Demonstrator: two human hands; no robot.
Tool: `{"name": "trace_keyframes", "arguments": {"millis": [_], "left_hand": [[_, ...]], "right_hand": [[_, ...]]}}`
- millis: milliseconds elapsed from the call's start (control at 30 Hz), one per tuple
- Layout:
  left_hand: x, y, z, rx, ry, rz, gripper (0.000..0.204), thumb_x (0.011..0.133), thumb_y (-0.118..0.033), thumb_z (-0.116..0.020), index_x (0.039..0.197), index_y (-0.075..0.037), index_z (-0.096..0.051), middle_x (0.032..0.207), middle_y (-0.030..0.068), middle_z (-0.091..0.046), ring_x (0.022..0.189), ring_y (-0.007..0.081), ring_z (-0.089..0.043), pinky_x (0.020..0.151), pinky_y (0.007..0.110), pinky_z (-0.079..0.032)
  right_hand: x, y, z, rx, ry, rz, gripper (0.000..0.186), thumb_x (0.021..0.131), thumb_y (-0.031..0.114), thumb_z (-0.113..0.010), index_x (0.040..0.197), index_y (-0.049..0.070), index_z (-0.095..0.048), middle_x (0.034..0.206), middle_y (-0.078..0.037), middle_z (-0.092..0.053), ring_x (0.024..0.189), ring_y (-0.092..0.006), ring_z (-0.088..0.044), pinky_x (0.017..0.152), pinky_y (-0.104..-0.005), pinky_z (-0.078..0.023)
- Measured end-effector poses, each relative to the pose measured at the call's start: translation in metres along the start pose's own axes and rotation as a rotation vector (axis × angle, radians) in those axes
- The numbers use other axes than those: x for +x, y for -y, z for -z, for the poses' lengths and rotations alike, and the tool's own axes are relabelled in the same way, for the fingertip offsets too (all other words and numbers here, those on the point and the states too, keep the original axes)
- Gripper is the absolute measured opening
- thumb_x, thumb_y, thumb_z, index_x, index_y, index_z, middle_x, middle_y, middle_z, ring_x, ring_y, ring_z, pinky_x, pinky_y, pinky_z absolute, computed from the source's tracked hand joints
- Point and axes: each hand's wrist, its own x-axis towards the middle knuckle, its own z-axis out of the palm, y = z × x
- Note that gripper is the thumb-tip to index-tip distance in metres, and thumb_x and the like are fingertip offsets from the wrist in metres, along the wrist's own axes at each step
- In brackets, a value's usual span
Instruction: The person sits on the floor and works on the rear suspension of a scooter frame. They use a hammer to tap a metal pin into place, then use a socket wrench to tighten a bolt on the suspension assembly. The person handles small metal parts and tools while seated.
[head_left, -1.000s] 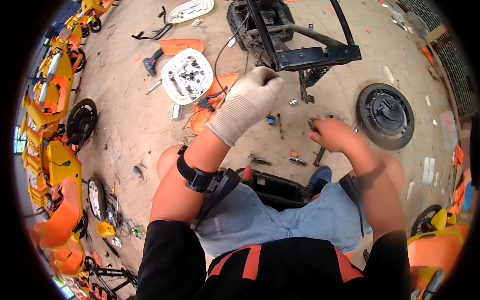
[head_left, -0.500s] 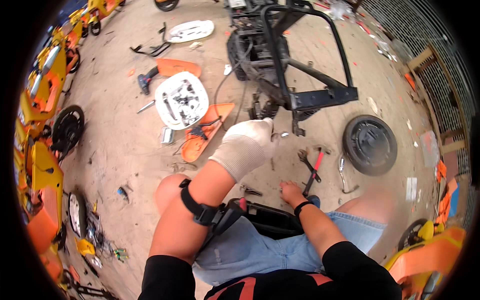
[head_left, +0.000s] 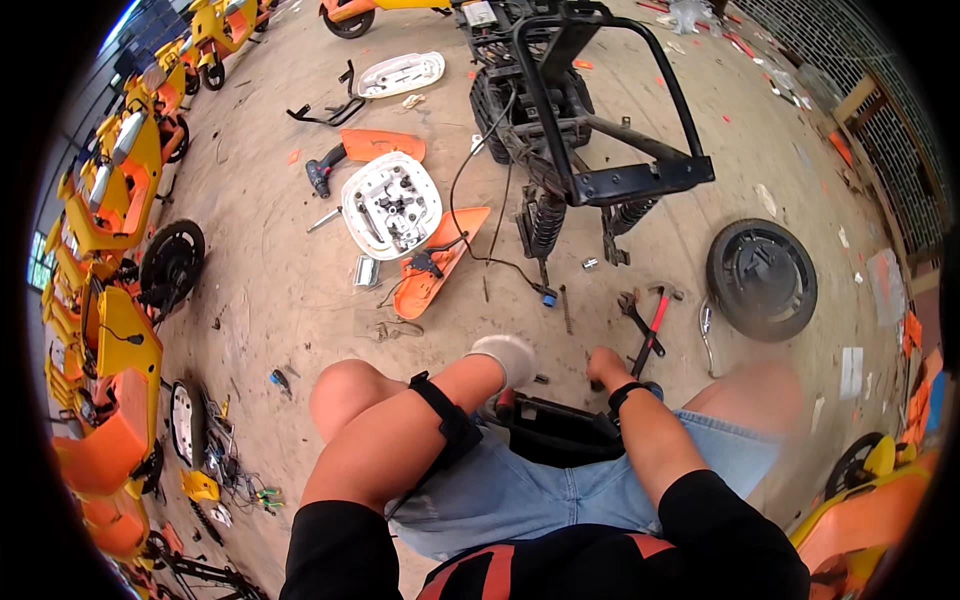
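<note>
My left hand (head_left: 505, 360), in a pale knitted glove, is drawn back above the ground by my left knee, its fingers hidden from view. Bare, my right hand (head_left: 606, 367) is closed beside it, with a small dark thing at its fingers that I cannot make out. Below both hands, between my legs, sits a black plastic bin (head_left: 562, 432). A hammer with a red handle (head_left: 656, 322) and an adjustable wrench (head_left: 634, 312) lie right of my right hand. Ahead stands a black scooter frame (head_left: 640, 182) with a coil shock absorber (head_left: 546, 225); a cable ends in a blue connector (head_left: 549, 299).
A wheel (head_left: 762, 280) lies at right, near a chrome ratchet-like tool (head_left: 707, 330). Left of the frame lie a white tray of small parts (head_left: 392, 205), orange panels (head_left: 440, 265) and a cordless drill (head_left: 322, 172). Yellow scooters (head_left: 130, 335) line the left side.
My left hand has come back from the lower end of the frame toward my lap. The right hand has shifted slightly and stays low, near the bin. The view has moved somewhat.
</note>
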Motion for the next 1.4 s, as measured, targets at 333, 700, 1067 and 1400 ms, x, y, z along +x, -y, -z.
{"name": "trace_keyframes", "arguments": {"millis": [333, 700, 1067, 1400], "left_hand": [[0.001, -0.032, -0.022, 0.06, 0.346, 0.014, 0.04, 0.082, -0.03, -0.058, 0.108, -0.003, -0.073, 0.107, 0.0187, -0.071, 0.097, 0.0351, -0.069, 0.081, 0.045, -0.054], [0.097, 0.015, -0.081, 0.46, 0.261, -0.27, 0.031, 0.081, -0.027, -0.062, 0.101, -0.007, -0.075, 0.106, 0.0186, -0.071, 0.091, 0.0344, -0.07, 0.079, 0.043, -0.055], [-0.031, -0.059, 0.012, -0.785, -0.364, 0.197, 0.031, 0.08, -0.015, -0.065, 0.108, 0.0, -0.065, 0.098, 0.0209, -0.07, 0.087, 0.0349, -0.07, 0.066, 0.039, -0.055], [-0.057, -0.09, -0.025, -0.786, -0.856, 0.322, 0.055, 0.083, -0.02, -0.064, 0.128, 0.005, -0.043, 0.112, 0.0273, -0.062, 0.104, 0.0407, -0.065, 0.086, 0.045, -0.053]], "right_hand": [[-0.025, -0.028, 0.021, 0.252, -0.076, -0.067, 0.041, 0.082, 0.034, -0.073, 0.104, 0.0, -0.072, 0.107, -0.024, -0.069, 0.102, -0.0412, -0.065, 0.088, -0.0458, -0.052], [-0.051, 0.013, 0.06, 0.329, -0.117, -0.121, 0.025, 0.082, 0.018, -0.066, 0.1, 0.003, -0.074, 0.109, -0.02, -0.07, 0.104, -0.0379, -0.067, 0.085, -0.0459, -0.054], [-0.082, 0.066, 0.121, 1.329, 0.288, 0.081, 0.074, 0.098, 0.064, -0.035, 0.1, -0.003, -0.066, 0.09, -0.013, -0.072, 0.074, -0.0216, -0.07, 0.065, -0.0336, -0.057], [-0.12, 0.127, 0.158, 1.25, 0.198, 0.312, 0.026, 0.092, 0.026, -0.068, 0.1, 0.001, -0.064, 0.083, -0.005, -0.068, 0.068, -0.0147, -0.064, 0.061, -0.0309, -0.052]]}}
